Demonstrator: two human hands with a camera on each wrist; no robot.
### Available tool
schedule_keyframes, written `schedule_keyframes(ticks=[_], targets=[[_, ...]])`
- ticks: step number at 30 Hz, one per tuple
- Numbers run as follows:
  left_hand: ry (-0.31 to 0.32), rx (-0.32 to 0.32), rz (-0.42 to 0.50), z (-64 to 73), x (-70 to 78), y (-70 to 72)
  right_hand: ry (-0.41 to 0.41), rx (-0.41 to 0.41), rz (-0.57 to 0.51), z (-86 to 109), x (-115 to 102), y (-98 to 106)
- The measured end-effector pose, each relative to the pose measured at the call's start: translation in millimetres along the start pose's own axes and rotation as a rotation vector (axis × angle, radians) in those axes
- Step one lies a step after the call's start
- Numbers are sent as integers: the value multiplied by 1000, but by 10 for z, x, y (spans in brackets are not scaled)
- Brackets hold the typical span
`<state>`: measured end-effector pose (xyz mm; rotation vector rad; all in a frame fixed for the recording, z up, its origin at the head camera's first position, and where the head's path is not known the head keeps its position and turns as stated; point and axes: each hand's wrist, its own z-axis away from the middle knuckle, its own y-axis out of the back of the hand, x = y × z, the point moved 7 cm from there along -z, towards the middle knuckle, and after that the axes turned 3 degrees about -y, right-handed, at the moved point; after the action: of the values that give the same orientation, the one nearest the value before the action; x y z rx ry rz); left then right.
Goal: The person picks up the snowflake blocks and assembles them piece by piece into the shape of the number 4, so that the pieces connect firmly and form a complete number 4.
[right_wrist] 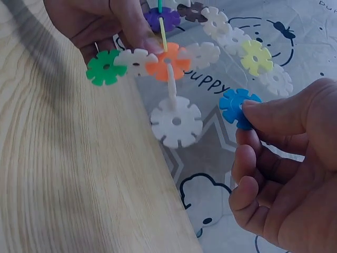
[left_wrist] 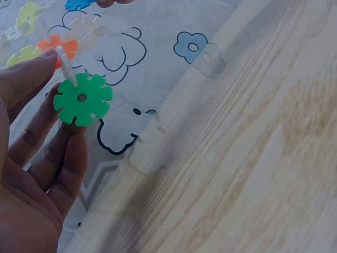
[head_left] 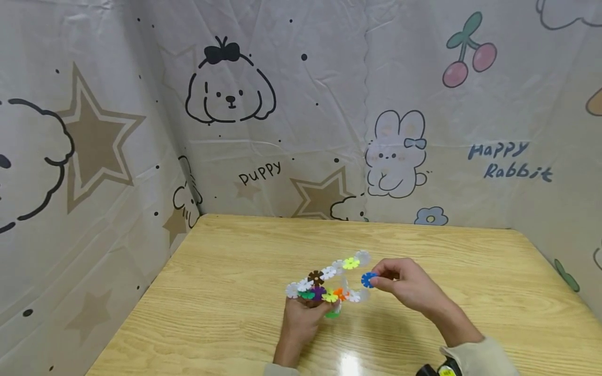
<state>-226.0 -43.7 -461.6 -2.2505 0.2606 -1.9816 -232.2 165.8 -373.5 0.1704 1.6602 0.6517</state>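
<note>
My left hand point(head_left: 302, 319) holds a chain-like build of notched plastic snowflake discs, gripping it from below near its coloured middle. White, brown point(head_left: 315, 277), purple point(head_left: 318, 293), yellow and orange point(right_wrist: 167, 61) discs are slotted together in two branches that spread to the right. A green disc point(left_wrist: 83, 99) hangs at the near side, close to the left fingers. Between thumb and fingers, my right hand point(head_left: 406, 286) pinches a single blue snowflake disc point(right_wrist: 238, 108). The blue disc is apart from the build, just right of the branch ends.
Both hands are above a wood-grain table point(head_left: 207, 277). A pale cloth printed with cartoon animals point(head_left: 329, 104) hangs behind and at the sides. Near my right sleeve point(head_left: 479, 357) a dark object with a yellow patch point(head_left: 447, 369) shows at the bottom edge.
</note>
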Motion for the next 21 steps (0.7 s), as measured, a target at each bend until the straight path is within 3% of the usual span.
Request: schedule_keyframes(ticks=[10,21], targets=[[-89,-61,-12,11,46,-40,26,-45,-25,-46,-90,-95],[-83,-88,6,8,56,-48,11,-64,-82,-72,-153,-146]])
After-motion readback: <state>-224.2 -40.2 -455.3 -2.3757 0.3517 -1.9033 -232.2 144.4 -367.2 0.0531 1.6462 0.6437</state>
